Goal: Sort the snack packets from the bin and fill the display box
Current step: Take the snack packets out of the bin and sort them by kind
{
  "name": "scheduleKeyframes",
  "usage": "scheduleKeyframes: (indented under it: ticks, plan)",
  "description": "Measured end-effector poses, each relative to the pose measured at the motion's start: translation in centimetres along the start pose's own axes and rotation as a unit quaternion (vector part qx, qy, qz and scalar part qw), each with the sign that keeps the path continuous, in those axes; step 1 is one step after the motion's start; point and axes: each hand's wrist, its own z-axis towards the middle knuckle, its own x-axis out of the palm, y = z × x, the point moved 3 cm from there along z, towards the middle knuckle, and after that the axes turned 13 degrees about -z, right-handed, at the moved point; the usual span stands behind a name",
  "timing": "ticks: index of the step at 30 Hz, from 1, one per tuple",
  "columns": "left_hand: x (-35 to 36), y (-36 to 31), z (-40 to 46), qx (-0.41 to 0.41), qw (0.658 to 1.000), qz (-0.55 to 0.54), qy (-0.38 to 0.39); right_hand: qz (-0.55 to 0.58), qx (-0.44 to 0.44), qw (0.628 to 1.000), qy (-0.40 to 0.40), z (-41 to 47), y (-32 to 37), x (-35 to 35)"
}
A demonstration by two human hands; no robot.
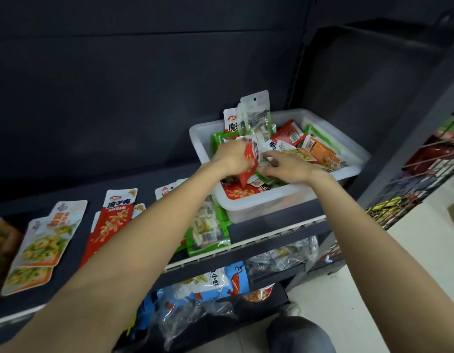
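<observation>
At centre right of the frame, a white plastic bin (292, 197) heaped with mixed snack packets is being dug through on a dark shelf (271, 226). A red packet (250, 163) is being pinched upright by the left hand (231, 157), fingers closed on it. The right hand (288, 166) is being pressed into the pile, fingers curled; whether anything is being held there cannot be told. Sorting is judged to be in hand, with much of the bin not yet emptied. Next, the red packet is likely being carried to the red stack (111, 225) at lower left, beside the orange-and-green stack (42, 247) and near the green packets (210, 231). No display box is being shown. Bagged stock is being kept on a lower shelf (221, 284); a dark back panel (119, 85), pale floor (399, 276) and wire rack (424, 174) are being seen around.
</observation>
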Motion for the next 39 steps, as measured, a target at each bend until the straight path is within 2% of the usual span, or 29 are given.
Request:
scheduleKeyframes:
  ticks: [3,5,7,9,11,13,15,17,20,22,23,26,29,34,39]
  plan:
    - [-2.4,-0.9,-3.0,0.040,0.982,-0.157,-0.100,0.153,-0.016,0.986,-0.061,-1.8,1.6,-1.1]
    - [-3.8,-0.5,-5.5,0.042,0.952,-0.274,-0.133,0.245,-0.030,0.960,-0.132,-3.0,3.7,-1.9]
    - [-4.8,0.6,-8.0,0.030,0.916,-0.373,-0.147,0.318,-0.053,0.933,-0.157,-3.9,6.8,-2.1]
    - [-5.8,2.4,-10.3,0.007,0.884,-0.438,-0.167,0.328,-0.079,0.927,-0.164,-4.2,10.4,-1.3]
    - [-7.2,4.8,-12.6,-0.019,0.868,-0.453,-0.204,0.314,-0.095,0.928,-0.174,-3.8,13.9,0.1]
    - [-8.5,7.8,-14.9,-0.042,0.889,-0.387,-0.241,0.341,-0.099,0.921,-0.157,-3.1,16.9,2.1]
    - [-9.3,11.3,-17.3,-0.055,0.937,-0.230,-0.257,0.384,-0.098,0.910,-0.124,-2.5,19.3,4.4]
    - [-9.4,15.2,-19.7,-0.061,0.966,-0.069,-0.240,0.402,-0.082,0.907,-0.101,-1.8,21.0,7.0]
    - [-8.4,20.0,-22.3,-0.071,0.988,0.046,-0.130,0.397,-0.045,0.913,-0.083,-0.5,22.8,10.3]
    - [-7.7,21.4,-23.4,-0.080,0.990,0.108,-0.046,0.348,-0.030,0.933,-0.082,0.4,23.6,11.8]
    - [-7.5,21.7,-23.9,-0.085,0.988,0.130,-0.026,0.302,-0.027,0.949,-0.086,0.7,23.9,12.3]
    - [-7.2,21.8,-24.5,-0.104,0.982,0.157,-0.027,0.117,-0.028,0.989,-0.085,1.2,24.6,13.7]
    - [-6.8,21.3,-24.5,-0.126,0.979,0.155,-0.032,-0.055,-0.051,0.995,-0.070,0.7,25.0,14.9]
    - [-7.7,19.2,-23.9,-0.128,0.971,0.161,-0.120,-0.049,-0.149,0.983,-0.095,-1.3,24.8,13.4]
    - [-9.3,13.6,-22.2,-0.056,0.969,0.178,-0.162,-0.066,-0.223,0.959,-0.163,-4.9,21.7,6.7]
